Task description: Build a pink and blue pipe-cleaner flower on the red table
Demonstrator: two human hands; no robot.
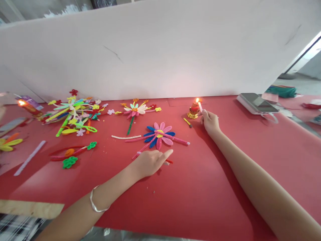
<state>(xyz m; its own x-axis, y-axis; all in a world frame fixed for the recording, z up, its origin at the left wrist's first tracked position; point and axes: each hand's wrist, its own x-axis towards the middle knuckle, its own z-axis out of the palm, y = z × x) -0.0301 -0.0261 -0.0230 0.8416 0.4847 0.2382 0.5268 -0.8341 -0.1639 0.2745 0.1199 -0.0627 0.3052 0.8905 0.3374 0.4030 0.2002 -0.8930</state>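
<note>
My right hand (210, 123) pinches a thin pale stick (200, 106), its upper end at the flame of a lit red candle (194, 108) in a gold holder. My left hand (149, 163) is over the red table, just below a pink and blue fuzzy-wire flower (160, 134) with a yellow centre. Its index finger points right, the other fingers are curled under, and what they hold, if anything, is hidden. A red piece (169, 161) shows beside that hand. Left of the flower lies a white fuzzy stem (126, 137).
Behind stands a white board (160, 50). A multicoloured flower pile (72, 112), another lit candle (28, 106) and a green-stemmed flower (134, 110) are to the left. A black and yellow stub (187, 123) lies by the near candle. At right is a phone (259, 102) with a cable.
</note>
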